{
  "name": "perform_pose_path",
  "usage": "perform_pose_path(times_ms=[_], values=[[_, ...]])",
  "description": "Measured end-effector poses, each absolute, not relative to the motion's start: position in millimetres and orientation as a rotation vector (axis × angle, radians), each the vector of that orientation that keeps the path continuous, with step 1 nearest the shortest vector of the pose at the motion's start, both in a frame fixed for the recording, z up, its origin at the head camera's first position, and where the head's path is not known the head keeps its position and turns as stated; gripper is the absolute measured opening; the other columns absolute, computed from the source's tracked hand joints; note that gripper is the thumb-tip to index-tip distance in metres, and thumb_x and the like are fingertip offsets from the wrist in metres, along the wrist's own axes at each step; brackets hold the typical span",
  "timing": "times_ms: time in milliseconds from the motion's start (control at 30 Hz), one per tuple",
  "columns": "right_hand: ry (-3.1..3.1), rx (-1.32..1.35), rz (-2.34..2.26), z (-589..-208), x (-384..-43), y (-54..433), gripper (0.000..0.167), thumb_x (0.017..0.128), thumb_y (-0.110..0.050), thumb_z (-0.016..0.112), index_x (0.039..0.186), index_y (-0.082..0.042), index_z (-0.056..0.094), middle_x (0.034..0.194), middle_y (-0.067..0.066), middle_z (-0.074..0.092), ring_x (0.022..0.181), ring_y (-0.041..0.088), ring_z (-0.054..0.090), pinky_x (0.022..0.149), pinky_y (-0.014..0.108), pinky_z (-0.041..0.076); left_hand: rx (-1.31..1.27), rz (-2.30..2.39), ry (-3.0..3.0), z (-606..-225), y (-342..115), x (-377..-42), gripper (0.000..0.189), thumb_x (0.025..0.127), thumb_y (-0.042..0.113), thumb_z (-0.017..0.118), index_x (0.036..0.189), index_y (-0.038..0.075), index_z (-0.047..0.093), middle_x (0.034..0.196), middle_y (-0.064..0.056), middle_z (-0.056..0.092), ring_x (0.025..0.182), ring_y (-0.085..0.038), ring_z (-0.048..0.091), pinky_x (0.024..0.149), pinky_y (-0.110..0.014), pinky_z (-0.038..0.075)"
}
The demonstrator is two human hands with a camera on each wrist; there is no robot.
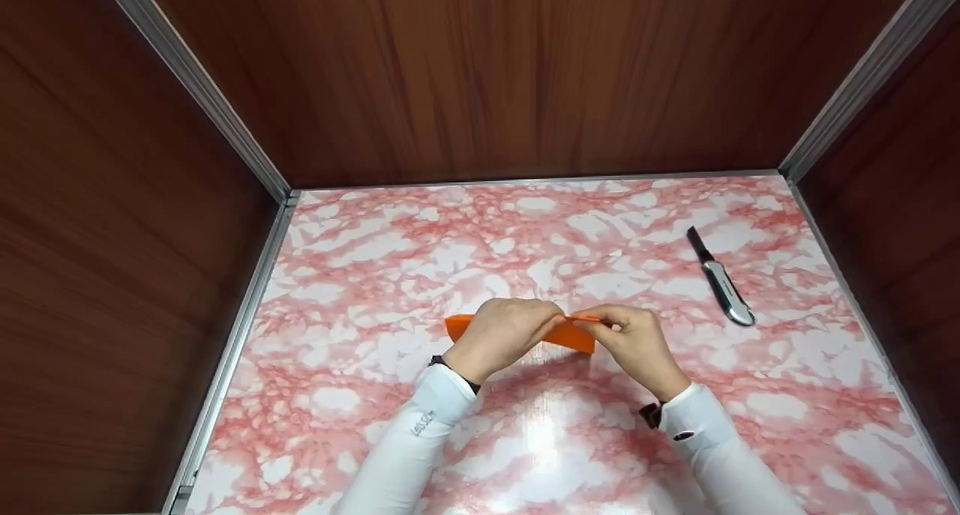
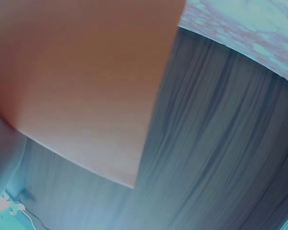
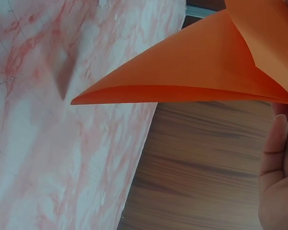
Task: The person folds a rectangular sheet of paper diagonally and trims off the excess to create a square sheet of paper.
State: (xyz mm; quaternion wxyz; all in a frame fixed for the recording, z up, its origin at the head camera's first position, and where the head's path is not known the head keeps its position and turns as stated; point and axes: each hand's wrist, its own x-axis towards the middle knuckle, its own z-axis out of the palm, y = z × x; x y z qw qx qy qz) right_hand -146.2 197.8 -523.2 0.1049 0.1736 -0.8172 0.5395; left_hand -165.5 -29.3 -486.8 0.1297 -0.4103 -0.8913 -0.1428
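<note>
A folded sheet of orange paper (image 1: 574, 338) is held up over the table between both hands. My left hand (image 1: 508, 333) grips it along the top edge, with the back of the hand hiding the paper's middle. The right hand (image 1: 628, 341) pinches the top edge near its right end between thumb and fingers. In the right wrist view the orange paper (image 3: 177, 72) shows folded layers that part slightly and taper to a point, and the right thumb (image 3: 277, 143) lies beside it. Close up, the paper (image 2: 91, 96) fills much of the left wrist view.
A utility knife (image 1: 724, 290) with a black blade and a silver-and-dark handle lies to the right of the hands. The red-and-white marbled table (image 1: 360, 275) is bordered by brown wood-grain panels (image 1: 487, 80) at the back and both sides, with metal edging.
</note>
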Motion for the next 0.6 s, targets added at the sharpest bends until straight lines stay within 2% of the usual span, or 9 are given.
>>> perform_pose_path(times_ms=[133, 233, 400, 600], values=[[-2.409, 0.485, 1.618, -522, -145, 195, 0.017, 0.083, -0.013, 0.077, 0.093, -0.026, 0.079, 0.089, -0.012, 0.073, 0.078, 0.014, 0.068, 0.068, 0.026, 0.053, -1.186, -0.283, -2.487, -490, -28, -166, 0.024, 0.104, 0.033, 0.047, 0.091, 0.019, 0.062, 0.067, 0.012, 0.054, 0.055, -0.003, 0.051, 0.051, -0.023, 0.043], [-2.418, 0.453, 1.643, -516, -142, 192, 0.015, 0.083, -0.008, 0.077, 0.092, -0.019, 0.079, 0.089, -0.008, 0.073, 0.081, 0.015, 0.069, 0.071, 0.025, 0.053, -1.173, -0.244, -2.436, -491, -28, -167, 0.025, 0.103, 0.032, 0.048, 0.085, 0.019, 0.058, 0.064, 0.011, 0.052, 0.051, -0.003, 0.049, 0.049, -0.022, 0.042], [-2.448, 0.413, 1.664, -499, -133, 188, 0.011, 0.085, -0.006, 0.075, 0.094, -0.012, 0.079, 0.090, -0.004, 0.074, 0.082, 0.014, 0.069, 0.073, 0.026, 0.054, -1.193, -0.283, -2.400, -491, -34, -168, 0.023, 0.102, 0.034, 0.051, 0.086, 0.020, 0.061, 0.064, 0.012, 0.053, 0.052, -0.003, 0.050, 0.050, -0.021, 0.041], [-2.462, 0.397, 1.652, -492, -129, 188, 0.010, 0.086, -0.007, 0.074, 0.094, -0.012, 0.079, 0.090, -0.006, 0.073, 0.080, 0.014, 0.068, 0.072, 0.026, 0.054, -1.183, -0.342, -2.411, -492, -43, -168, 0.022, 0.098, 0.036, 0.057, 0.085, 0.019, 0.061, 0.059, 0.012, 0.047, 0.051, -0.002, 0.046, 0.050, -0.019, 0.040]])
